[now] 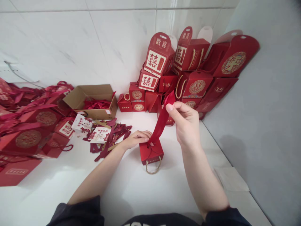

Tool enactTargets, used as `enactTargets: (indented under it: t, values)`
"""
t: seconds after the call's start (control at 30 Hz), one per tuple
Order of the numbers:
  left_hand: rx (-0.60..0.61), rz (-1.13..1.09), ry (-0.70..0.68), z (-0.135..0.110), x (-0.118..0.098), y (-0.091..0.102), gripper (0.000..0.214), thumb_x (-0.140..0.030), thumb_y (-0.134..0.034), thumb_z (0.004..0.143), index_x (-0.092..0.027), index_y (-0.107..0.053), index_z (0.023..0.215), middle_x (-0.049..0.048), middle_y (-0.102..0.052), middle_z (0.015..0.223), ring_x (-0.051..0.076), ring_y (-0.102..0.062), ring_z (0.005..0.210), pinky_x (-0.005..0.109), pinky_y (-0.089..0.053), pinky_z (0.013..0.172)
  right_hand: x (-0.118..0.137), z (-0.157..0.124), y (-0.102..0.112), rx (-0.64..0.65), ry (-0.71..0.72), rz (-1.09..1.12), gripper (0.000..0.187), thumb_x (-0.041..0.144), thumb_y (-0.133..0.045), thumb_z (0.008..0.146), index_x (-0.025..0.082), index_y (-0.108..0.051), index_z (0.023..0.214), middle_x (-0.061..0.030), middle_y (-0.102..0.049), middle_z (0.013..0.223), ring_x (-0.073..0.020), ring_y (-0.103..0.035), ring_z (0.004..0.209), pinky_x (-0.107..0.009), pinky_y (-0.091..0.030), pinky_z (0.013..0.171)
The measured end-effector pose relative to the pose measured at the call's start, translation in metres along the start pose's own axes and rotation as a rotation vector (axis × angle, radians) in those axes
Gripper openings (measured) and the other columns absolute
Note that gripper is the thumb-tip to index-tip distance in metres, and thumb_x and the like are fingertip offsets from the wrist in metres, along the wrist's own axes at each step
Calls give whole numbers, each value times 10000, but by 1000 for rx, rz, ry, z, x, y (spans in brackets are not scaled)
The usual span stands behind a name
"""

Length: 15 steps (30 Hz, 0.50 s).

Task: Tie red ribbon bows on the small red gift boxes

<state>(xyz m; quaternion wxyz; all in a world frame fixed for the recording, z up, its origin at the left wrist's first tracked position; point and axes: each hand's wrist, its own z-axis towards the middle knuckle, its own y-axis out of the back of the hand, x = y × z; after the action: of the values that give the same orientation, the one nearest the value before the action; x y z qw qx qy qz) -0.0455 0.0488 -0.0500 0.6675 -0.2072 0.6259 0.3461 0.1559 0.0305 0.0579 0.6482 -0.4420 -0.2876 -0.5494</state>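
A small red gift box [151, 153] with a beige rope handle [153, 169] stands on the white table in front of me. A red ribbon [162, 121] rises from its top. My right hand [185, 124] is raised above the box and pinches the ribbon's upper end, pulling it taut. My left hand [136, 138] rests against the box's top left edge with fingers curled, holding it steady.
Stacked red gift boxes [188, 72] fill the back right corner. An open cardboard box [91, 100] holds red ribbons. Loose red tags and cards [105, 135] lie to the left, beside flat red boxes and ribbons [30, 125]. A grey wall is on the right.
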Motion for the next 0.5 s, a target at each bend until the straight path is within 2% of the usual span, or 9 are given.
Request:
enactTargets:
  t: [0.07,0.2,0.3,0.4,0.5]
  values:
    - [0,-18,-16,0,0,0,387,-486,-570,838,-167,-789,818,156,-716,873,285,-576,1004,452,-367,997,-1,-1,1,6,-16,6,204,382,-696,783,217,-622,690,26,-547,661,-117,-495,627,-260,-425,616]
    - [24,-2,-26,0,1,2,316,-470,-696,730,-189,-787,842,149,-712,901,300,-570,1017,458,-387,981,-5,-1,0,27,-64,35,185,378,-704,776,219,-638,709,23,-575,681,-118,-513,629,-264,-432,623]
    - [66,16,-25,0,0,4,285,-440,-657,768,-195,-791,829,150,-709,912,301,-559,1044,446,-373,999,-7,-1,-1,15,-58,48,180,370,-704,779,219,-637,708,25,-570,678,-117,-512,631,-265,-432,628]
    - [119,16,-37,1,-3,7,354,-484,-584,805,-202,-797,813,154,-704,939,315,-550,1059,441,-351,1024,-6,0,0,8,-50,46,190,369,-700,781,219,-622,695,26,-555,670,-118,-504,634,-267,-434,632]
    - [119,40,-31,1,-6,7,337,-494,-620,783,-209,-795,824,149,-702,947,309,-565,1051,435,-369,1016,1,-3,2,29,-60,57,203,370,-698,781,219,-612,676,25,-544,667,-119,-497,629,-273,-439,634]
